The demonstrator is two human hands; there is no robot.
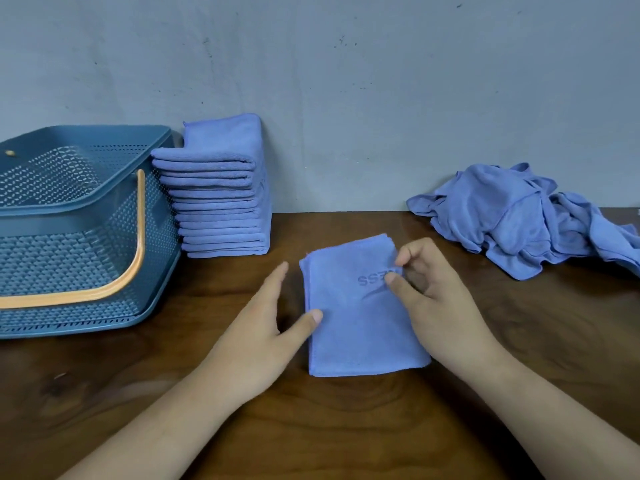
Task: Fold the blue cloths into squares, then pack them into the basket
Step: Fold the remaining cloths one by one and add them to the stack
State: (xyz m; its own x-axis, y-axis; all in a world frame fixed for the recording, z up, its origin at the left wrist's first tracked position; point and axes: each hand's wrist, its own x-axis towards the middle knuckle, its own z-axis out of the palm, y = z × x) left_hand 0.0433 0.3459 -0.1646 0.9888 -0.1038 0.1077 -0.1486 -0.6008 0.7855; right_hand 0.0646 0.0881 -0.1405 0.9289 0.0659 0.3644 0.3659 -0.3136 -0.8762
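Observation:
A blue cloth [356, 323], folded into a small rectangle, lies flat on the wooden table in front of me. My right hand [436, 306] pinches its right edge between thumb and forefinger near some printed letters. My left hand [266, 327] lies beside the cloth's left edge with straight fingers, its thumb touching the cloth. A tall stack of folded blue cloths [218, 199] stands by the wall, right of a teal perforated basket [79, 230] with an orange handle. I see no cloths in the part of the basket that is in view.
A heap of crumpled blue cloths [519, 220] lies at the back right of the table [346, 427], against the grey wall. The basket fills the left side and runs past the frame's left edge.

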